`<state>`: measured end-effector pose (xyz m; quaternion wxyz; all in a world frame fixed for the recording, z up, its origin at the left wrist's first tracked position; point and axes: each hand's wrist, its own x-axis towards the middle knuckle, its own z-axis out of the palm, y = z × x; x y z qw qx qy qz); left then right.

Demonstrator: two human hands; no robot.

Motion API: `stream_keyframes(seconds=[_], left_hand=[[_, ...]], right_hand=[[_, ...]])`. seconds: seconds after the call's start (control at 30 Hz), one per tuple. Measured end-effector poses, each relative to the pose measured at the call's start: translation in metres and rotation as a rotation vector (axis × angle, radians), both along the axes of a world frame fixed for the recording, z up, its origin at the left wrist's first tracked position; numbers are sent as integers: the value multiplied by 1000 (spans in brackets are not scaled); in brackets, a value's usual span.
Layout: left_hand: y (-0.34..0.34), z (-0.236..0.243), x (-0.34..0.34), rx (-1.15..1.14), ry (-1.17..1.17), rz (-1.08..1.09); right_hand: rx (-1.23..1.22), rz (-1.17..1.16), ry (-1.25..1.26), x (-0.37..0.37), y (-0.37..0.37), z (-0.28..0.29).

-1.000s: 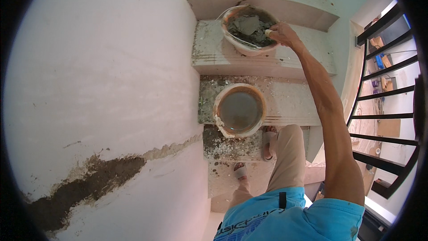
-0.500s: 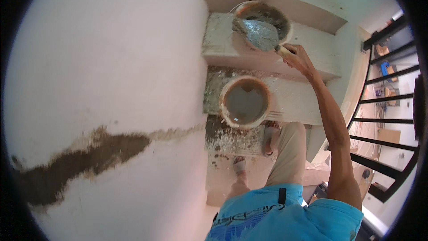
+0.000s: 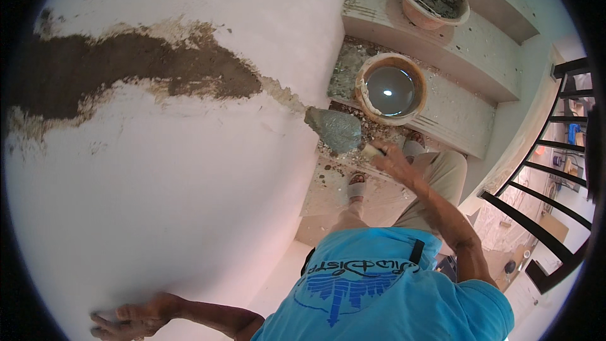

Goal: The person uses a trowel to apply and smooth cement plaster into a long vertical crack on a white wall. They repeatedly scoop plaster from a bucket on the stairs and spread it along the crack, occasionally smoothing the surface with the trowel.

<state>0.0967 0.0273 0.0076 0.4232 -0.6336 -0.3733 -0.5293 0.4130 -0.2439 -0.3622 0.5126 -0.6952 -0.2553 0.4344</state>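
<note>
Grey mortar (image 3: 310, 117) seems to cling to the tip of the broad metal trowel (image 3: 339, 131), its pale handle gripped in your right hand (image 3: 394, 163), near the ragged groove (image 3: 283, 93) in the white wall (image 3: 214, 183); a sudden tilt could drop it onto your sandalled feet (image 3: 358, 184). Your left hand (image 3: 136, 317) spreads, empty, at that wall; the round, crusted water bucket (image 3: 362, 93), which a careless foot could tip, stands between trowel and pinkish mortar bucket (image 3: 421, 16) higher on the pale steps (image 3: 372, 6).
</note>
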Motion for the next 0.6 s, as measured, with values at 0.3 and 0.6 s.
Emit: stream_keyframes(seconds=[0.3,0.6], left_hand=[[0,0,-15,31,49,75],[1,15,-16,94,134,7]], right_hand=[[54,-132,296,-70,30,60],[373,-259,276,-97,64,51]])
